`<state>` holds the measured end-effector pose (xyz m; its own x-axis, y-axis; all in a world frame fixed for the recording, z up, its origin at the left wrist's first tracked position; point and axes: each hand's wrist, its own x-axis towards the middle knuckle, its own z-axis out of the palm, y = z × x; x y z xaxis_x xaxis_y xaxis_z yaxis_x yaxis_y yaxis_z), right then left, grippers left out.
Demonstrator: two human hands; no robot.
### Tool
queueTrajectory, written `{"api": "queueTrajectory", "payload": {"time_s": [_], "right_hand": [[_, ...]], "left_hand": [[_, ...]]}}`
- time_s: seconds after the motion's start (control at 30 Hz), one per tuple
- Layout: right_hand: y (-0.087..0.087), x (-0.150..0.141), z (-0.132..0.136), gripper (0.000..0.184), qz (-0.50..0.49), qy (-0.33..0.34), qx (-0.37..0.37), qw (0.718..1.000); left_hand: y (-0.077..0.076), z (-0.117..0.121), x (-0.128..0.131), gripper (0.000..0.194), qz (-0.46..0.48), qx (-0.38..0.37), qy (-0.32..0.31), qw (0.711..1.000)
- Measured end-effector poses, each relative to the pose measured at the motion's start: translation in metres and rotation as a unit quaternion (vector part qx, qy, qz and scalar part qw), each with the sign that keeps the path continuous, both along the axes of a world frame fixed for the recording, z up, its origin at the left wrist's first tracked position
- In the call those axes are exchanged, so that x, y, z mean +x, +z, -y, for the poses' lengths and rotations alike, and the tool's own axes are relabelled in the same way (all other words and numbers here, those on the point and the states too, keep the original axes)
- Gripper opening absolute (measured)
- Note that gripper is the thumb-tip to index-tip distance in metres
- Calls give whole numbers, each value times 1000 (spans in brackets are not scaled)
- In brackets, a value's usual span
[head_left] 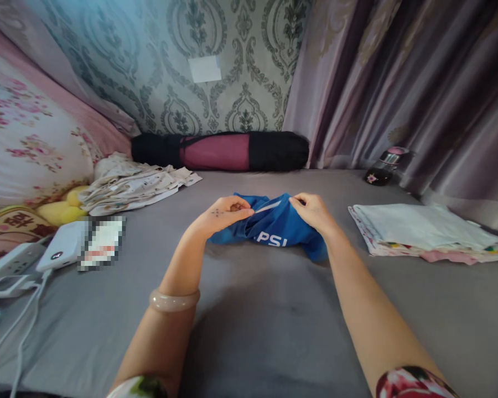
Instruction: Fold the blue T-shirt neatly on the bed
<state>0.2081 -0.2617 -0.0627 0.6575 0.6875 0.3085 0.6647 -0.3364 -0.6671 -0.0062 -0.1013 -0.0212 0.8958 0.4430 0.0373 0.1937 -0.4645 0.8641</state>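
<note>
A blue garment (290, 224) with a white stripe and the white letters "PSI" lies bunched in front of me; its exact kind cannot be made out. The fingers of my left hand (226, 213) pinch its upper edge near the lower end of the stripe. On the other side, my right hand (311, 209) pinches a raised corner of the cloth between thumb and fingers. Between the two hands the edge is lifted and stretched, while the lower part rests on the grey sheet (265, 315). A pale bangle (174, 301) circles my left wrist.
To the right lies a stack of folded clothes (423, 229), with a dark bottle (384, 166) behind it. A long black and maroon bag (216, 152) lines the wall. At left are crumpled patterned cloth (133, 185), a white power bank (64, 246), a power strip (14, 262) and cables.
</note>
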Motion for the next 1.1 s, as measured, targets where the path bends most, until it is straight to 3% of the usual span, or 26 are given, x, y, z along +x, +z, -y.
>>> {"api": "queueTrajectory", "payload": {"time_s": [0.27, 0.47, 0.73, 0.87, 0.97, 1.1], "right_hand": [[-3, 4, 0, 23, -27, -52, -9, 998], [-2, 3, -1, 24, -32, -52, -7, 998], [3, 0, 3, 26, -30, -1, 16, 999], [5, 1, 11, 24, -62, 76, 38, 994], [10, 1, 17, 22, -86, 125, 38, 988], [30, -13, 21, 23, -17, 96, 56, 994]], "left_hand": [[-8, -28, -13, 43, -35, 103, -74, 991], [-25, -36, -5, 34, -8, 106, -56, 993], [-37, -41, -2, 27, 0, 119, 26, 993], [-36, -46, -3, 25, 42, 135, 125, 982], [-31, -47, -4, 23, 95, 142, 192, 967], [-13, -37, -11, 19, 172, 186, 224, 941]]}}
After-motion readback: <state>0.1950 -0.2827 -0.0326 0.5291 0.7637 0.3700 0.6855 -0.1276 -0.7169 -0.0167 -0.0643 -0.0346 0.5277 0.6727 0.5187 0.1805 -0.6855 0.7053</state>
